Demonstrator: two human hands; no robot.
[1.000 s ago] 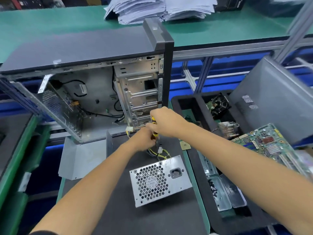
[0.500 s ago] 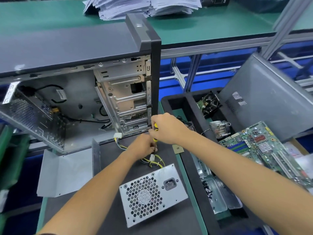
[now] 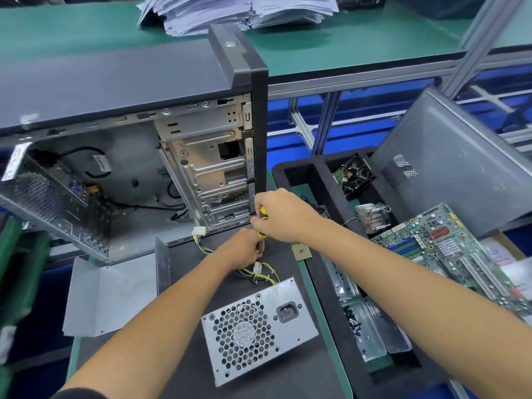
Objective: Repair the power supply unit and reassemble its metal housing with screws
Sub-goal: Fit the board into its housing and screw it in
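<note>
The power supply unit (image 3: 259, 335), a silver box with a honeycomb fan grille and a mains socket, lies on the dark mat near me. Its yellow and black cables (image 3: 260, 276) run toward the open computer case (image 3: 121, 180). My right hand (image 3: 283, 217) grips the yellow handle of a screwdriver (image 3: 262, 214), held upright just beyond the unit. My left hand (image 3: 243, 249) is directly below it, fingers curled round the screwdriver's lower end above the cables. The tip is hidden. A bent grey housing cover (image 3: 112, 295) stands to the left.
A black foam tray (image 3: 299, 171) on the right holds a fan (image 3: 352, 175), a heatsink (image 3: 372, 217), a motherboard (image 3: 443, 246) and metal trays with screws (image 3: 365, 329). A grey side panel (image 3: 460, 156) leans there. A CPU chip (image 3: 301, 251) lies by my right wrist. Paper stacks (image 3: 230, 10) sit behind.
Both hands stay together on the screwdriver in the same spot above the cables. Only my view has shifted slightly.
</note>
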